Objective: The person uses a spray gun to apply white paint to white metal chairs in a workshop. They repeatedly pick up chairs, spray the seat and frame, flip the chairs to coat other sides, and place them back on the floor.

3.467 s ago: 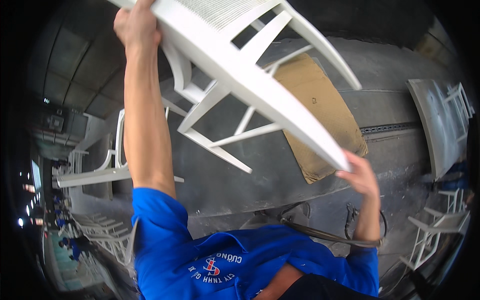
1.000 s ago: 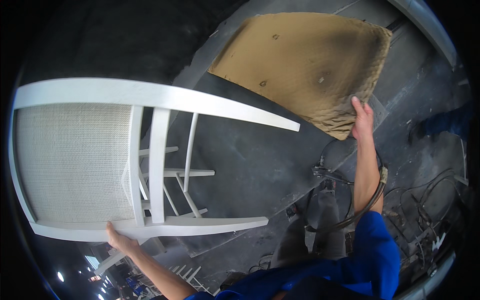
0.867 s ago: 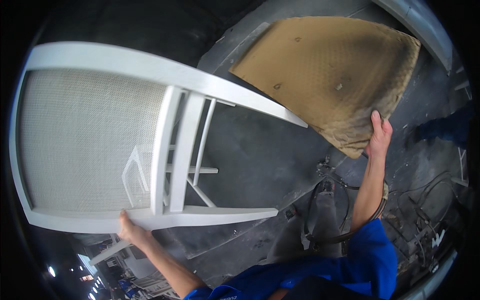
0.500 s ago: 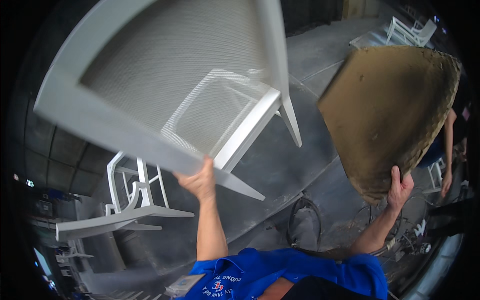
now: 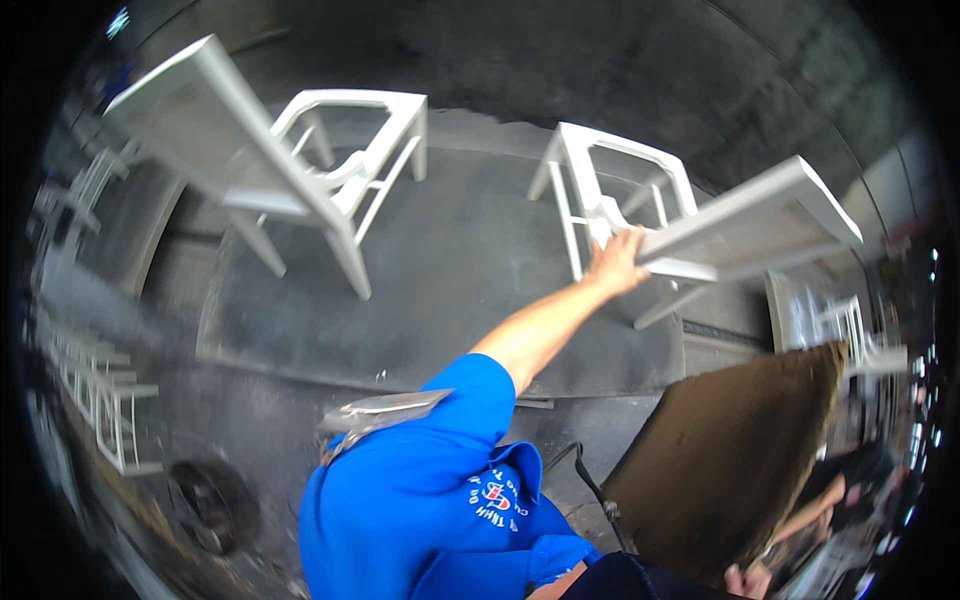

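Two white chairs with open seat frames stand on a dark flat platform. My left hand [image 5: 618,262] reaches out to the right-hand chair [image 5: 735,222] and grips its frame where the tilted back meets the seat. The left-hand chair [image 5: 260,165] stands apart, untouched, its back toward the left. At the lower right, my right hand [image 5: 748,580] holds the bottom edge of a large brown cardboard-like sheet [image 5: 715,450], which stands up on edge. Only a few fingers of that hand show; the picture's lower rim cuts off the rest.
The dark platform [image 5: 450,260] lies in front of me. Another person's arm [image 5: 815,510] is right beside the brown sheet. More white chairs [image 5: 855,340] stand at the far right, and white frames [image 5: 110,400] line the left. A dark round object [image 5: 205,505] lies on the lower-left floor.
The view has swung round. The chair that my left hand held up close now stands farther off on the platform, hand still on it. The brown sheet has dropped lower in view with my right hand.
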`<action>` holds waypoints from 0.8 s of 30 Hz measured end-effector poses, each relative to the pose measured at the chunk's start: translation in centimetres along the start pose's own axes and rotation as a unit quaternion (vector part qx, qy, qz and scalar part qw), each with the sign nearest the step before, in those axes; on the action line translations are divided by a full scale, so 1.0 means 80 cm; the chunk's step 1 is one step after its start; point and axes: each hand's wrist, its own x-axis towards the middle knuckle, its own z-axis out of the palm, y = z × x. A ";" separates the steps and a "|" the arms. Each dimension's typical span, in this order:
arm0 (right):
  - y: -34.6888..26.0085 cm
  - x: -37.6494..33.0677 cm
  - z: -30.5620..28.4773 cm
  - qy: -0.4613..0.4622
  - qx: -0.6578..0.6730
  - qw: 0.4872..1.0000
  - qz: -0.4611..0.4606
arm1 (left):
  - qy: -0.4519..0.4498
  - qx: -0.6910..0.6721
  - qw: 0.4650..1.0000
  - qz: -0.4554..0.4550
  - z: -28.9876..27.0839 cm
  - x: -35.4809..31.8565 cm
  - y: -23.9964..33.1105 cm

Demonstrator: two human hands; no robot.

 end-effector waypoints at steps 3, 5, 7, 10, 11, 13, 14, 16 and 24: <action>-0.001 -0.058 0.030 0.083 0.059 0.995 0.016 | -0.042 -0.072 0.994 -0.068 0.032 -0.109 -0.046; -0.010 -0.082 0.036 0.096 0.156 0.983 -0.008 | -0.125 -0.094 0.970 -0.185 0.044 -0.206 -0.094; -0.015 -0.086 0.048 0.121 0.170 0.977 -0.036 | -0.203 -0.073 0.926 -0.311 0.041 -0.296 -0.152; -0.046 -0.067 0.068 0.158 0.171 0.969 -0.081 | -0.169 -0.026 0.876 -0.451 -0.017 -0.388 -0.248; -0.058 -0.061 0.075 0.171 0.172 0.966 -0.094 | -0.122 -0.036 0.857 -0.500 -0.049 -0.411 -0.274; -0.085 -0.050 0.090 0.192 0.171 0.959 -0.121 | 0.011 -0.105 0.810 -0.577 -0.127 -0.428 -0.315; -0.099 -0.044 0.094 0.205 0.170 0.955 -0.133 | 0.082 -0.123 0.795 -0.589 -0.171 -0.427 -0.325; -0.131 -0.036 0.106 0.235 0.167 0.944 -0.159 | 0.198 -0.111 0.821 -0.523 -0.275 -0.401 -0.326; -0.271 -0.005 0.131 0.375 0.121 0.889 -0.234 | 0.583 0.209 0.740 0.262 -0.740 -0.232 -0.096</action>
